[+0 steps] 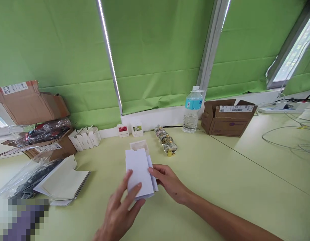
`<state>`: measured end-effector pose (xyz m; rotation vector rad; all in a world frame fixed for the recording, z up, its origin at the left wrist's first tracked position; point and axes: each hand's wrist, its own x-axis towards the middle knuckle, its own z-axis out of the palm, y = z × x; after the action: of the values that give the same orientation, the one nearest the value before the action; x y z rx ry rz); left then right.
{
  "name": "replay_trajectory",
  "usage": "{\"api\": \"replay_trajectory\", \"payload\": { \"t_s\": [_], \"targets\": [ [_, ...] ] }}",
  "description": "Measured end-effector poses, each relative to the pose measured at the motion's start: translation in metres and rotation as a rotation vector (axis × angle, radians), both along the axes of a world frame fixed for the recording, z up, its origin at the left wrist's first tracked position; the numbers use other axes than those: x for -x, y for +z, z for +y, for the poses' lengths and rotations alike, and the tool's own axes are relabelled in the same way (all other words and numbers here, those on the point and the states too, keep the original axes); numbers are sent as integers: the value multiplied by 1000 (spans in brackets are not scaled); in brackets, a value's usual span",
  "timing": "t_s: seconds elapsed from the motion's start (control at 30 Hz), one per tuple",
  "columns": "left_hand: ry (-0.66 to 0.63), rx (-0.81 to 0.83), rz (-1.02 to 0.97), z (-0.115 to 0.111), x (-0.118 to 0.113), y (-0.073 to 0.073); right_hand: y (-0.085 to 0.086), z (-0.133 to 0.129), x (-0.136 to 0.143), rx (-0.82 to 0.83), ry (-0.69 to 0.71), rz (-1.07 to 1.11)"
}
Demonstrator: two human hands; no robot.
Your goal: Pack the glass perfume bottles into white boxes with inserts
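Note:
A white folded carton (138, 170) is held upright-tilted above the table in front of me. My right hand (167, 180) pinches its right edge, thumb on the front. My left hand (125, 204) lies against its lower left side with the fingers apart, fingertips touching the white face. Behind the carton sits a small open white box (140, 145), partly covered by it. A row of several glass bottles (166, 138) with gold parts stands just beyond, to the right.
Flat white cartons (67, 184) lie at the left beside a plastic bag (31, 177). Several white boxes (85, 138), two picture cards (137, 129), a water bottle (191, 115) and a brown box (226, 122) line the back. Cables (285, 137) lie at the right.

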<state>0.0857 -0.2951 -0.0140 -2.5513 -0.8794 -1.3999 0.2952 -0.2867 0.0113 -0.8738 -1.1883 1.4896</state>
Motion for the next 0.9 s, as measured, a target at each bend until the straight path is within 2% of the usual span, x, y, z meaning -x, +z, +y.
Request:
{"api": "replay_trajectory", "payload": {
  "t_s": [0.1,0.23,0.3,0.43,0.6,0.77,0.9],
  "targets": [
    [11,312,-317,-2,-9,5,0,2,-3,-55,-2,-58],
    [-105,701,-586,0,-19,4,-4,4,-3,-89,-37,-167],
    [-135,814,-658,2,-21,2,-6,5,-3,-113,-54,-220],
    [-182,912,-799,7,-20,5,-9,6,-4,-169,-50,-321],
    [-270,1049,-731,12,-15,6,-11,4,-4,-250,-64,-465],
    [-208,1007,-571,18,-11,1,-4,2,-8,-456,-106,-630],
    [-194,1023,-436,24,-6,2,0,4,-17,-534,-43,-812]
  ]
}}
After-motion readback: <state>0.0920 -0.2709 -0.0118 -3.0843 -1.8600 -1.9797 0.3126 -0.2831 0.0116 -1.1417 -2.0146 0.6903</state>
